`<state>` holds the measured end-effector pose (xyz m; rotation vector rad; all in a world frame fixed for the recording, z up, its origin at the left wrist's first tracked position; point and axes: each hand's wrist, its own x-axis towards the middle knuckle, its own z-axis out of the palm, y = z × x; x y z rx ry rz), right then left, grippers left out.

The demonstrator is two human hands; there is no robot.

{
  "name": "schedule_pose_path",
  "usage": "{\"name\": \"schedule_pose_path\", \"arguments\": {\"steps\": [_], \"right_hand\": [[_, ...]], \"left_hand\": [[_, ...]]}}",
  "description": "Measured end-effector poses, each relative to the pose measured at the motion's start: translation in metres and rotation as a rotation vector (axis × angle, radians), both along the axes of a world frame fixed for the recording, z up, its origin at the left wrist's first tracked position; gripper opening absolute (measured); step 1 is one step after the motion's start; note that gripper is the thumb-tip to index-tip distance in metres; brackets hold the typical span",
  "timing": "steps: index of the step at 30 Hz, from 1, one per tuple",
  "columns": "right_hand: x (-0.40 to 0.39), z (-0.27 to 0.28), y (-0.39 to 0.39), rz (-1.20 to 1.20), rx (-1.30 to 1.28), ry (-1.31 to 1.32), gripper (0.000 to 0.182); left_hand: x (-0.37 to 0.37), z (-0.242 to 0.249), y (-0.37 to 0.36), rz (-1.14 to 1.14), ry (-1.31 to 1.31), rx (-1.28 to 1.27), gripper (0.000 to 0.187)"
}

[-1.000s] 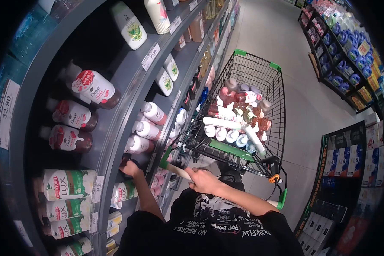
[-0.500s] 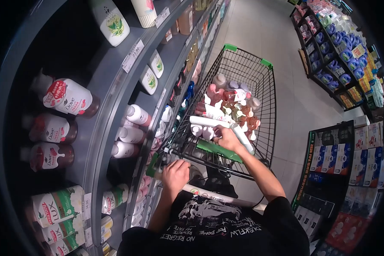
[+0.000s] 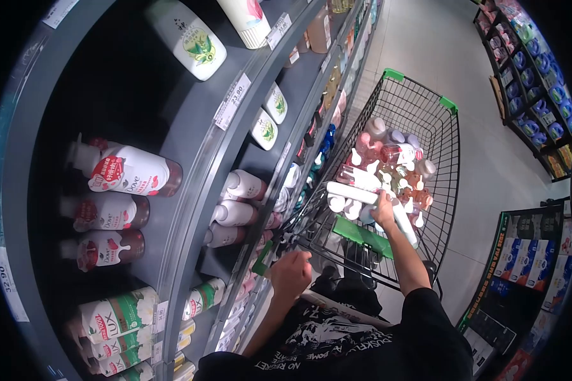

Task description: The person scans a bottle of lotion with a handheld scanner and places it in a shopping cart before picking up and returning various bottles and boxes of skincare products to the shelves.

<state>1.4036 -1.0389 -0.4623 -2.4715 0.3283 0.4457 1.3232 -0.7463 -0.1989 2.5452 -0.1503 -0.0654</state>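
Inside the wire shopping cart (image 3: 452, 184) lie several pump bottles (image 3: 403, 184) in pink, red and white. My right hand (image 3: 384, 211) is among them, fingers closed at the end of a white bottle (image 3: 351, 192); its fingertips are partly hidden, so a hold cannot be made out. Another white bottle (image 3: 405, 223) lies just right of that hand. My left hand (image 3: 292, 274) hangs near the green handle end (image 3: 261, 258), fingers curled, with nothing that I can make out in them.
At the left, a shelf (image 3: 197, 136) holds Dove bottles (image 3: 133, 171), LUX packs (image 3: 117, 324) and white bottles (image 3: 197, 47). A display rack (image 3: 534, 95) stands at the upper right, and boxed goods (image 3: 524, 260) stand at the lower right.
The view has shifted left, so cart and shelf appear further right. My right hand has moved along the white bottle to its right end. My left hand has turned and lifted off the cart handle.
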Motion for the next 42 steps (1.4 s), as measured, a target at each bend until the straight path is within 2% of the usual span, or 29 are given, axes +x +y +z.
{"name": "schedule_pose_path", "arguments": {"steps": [3,5,7,9,11,12,13,15,16,17,19,20,21,23,26,27,29,30,31,35,36,38,39,40,41,42], "right_hand": [[0.008,0.004,-0.004,-0.006,-0.023,0.07,0.074],[0.009,0.012,-0.012,0.101,-0.028,0.084,0.064],[0.019,0.063,-0.006,0.166,-0.118,0.174,0.059],[0.022,0.064,-0.013,0.285,-0.135,0.097,0.063],[0.033,0.099,-0.004,0.306,-0.119,0.162,0.06],[0.035,0.116,0.003,0.224,-0.06,0.137,0.058],[0.035,0.126,0.006,0.189,-0.064,-0.045,0.047],[0.048,0.152,0.004,-0.12,0.194,0.239,0.044],[0.042,0.163,-0.006,-0.326,0.496,0.25,0.043],[0.036,0.198,-0.002,-0.53,0.568,0.246,0.037],[0.017,0.236,-0.01,-0.559,0.872,0.262,0.033],[0.007,0.253,-0.01,-0.554,0.934,0.217,0.032],[0.003,0.273,-0.01,-0.502,0.958,0.19,0.034],[-0.002,0.309,-0.004,-0.443,0.98,0.148,0.037],[-0.01,0.348,0.008,-0.396,1.081,0.191,0.04],[-0.011,0.363,0.012,-0.344,1.137,0.234,0.036],[-0.015,0.384,0.024,-0.296,1.126,0.263,0.04],[-0.018,0.385,0.027,-0.295,1.08,0.277,0.042],[-0.018,0.39,0.028,-0.234,1.061,0.278,0.049],[-0.015,0.375,0.027,-0.14,1.675,0.061,0.06],[-0.013,0.365,0.022,-0.118,1.661,0.029,0.053],[-0.011,0.324,0.029,-0.26,1.494,-0.019,0.045],[-0.013,0.298,0.036,-0.309,1.415,-0.01,0.042],[-0.019,0.281,0.046,-0.317,1.37,0.059,0.037],[-0.028,0.263,0.058,-0.319,1.332,0.149,0.035],[-0.037,0.251,0.07,-0.283,1.294,0.252,0.034]], "left_hand": [[0.006,0.0,0.0,0.022,-0.025,-0.046,0.018],[0.007,0.001,0.001,0.015,0.001,-0.02,0.02],[0.012,-0.003,0.0,0.011,-0.014,-0.073,0.02],[0.015,-0.004,-0.001,0.032,0.016,-0.085,0.019],[0.018,-0.002,-0.003,0.022,0.043,-0.014,0.017],[0.021,0.0,-0.002,-0.001,0.065,-0.016,0.016],[0.023,0.001,-0.003,-0.004,0.051,-0.025,0.016],[0.026,0.0,-0.001,-0.041,0.093,-0.053,0.017],[0.027,-0.004,-0.001,-0.058,0.067,-0.062,0.018],[0.028,-0.003,-0.001,-0.069,0.06,-0.075,0.02],[0.032,0.001,-0.004,-0.09,-0.037,-0.131,0.027],[0.035,0.003,-0.007,-0.118,-0.18,-0.147,0.037],[0.036,0.007,-0.009,-0.138,-0.151,-0.103,0.048],[0.044,0.018,-0.022,-0.182,-0.232,-0.043,0.055],[0.074,0.015,-0.038,-0.311,-0.546,0.005,0.061],[0.086,0.015,-0.044,-0.305,-0.666,-0.035,0.056],[0.111,0.025,-0.041,-0.371,-0.88,-0.082,0.041],[0.12,0.038,-0.039,-0.368,-1.0,-0.012,0.027],[0.127,0.046,-0.036,-0.38,-1.006,-0.002,0.027],[0.168,0.082,-0.025,-0.375,-1.062,-0.231,0.024],[0.184,0.089,-0.02,-0.333,-1.16,-0.235,0.036],[0.204,0.121,-0.017,-0.128,-1.146,-0.324,0.047],[0.216,0.143,-0.022,0.036,-1.17,-0.38,0.045],[0.241,0.133,-0.002,0.209,-1.037,-0.389,0.036],[0.247,0.164,-0.014,0.269,-1.006,-0.578,0.03],[0.265,0.168,-0.004,0.333,-1.017,-0.509,0.032]]}}
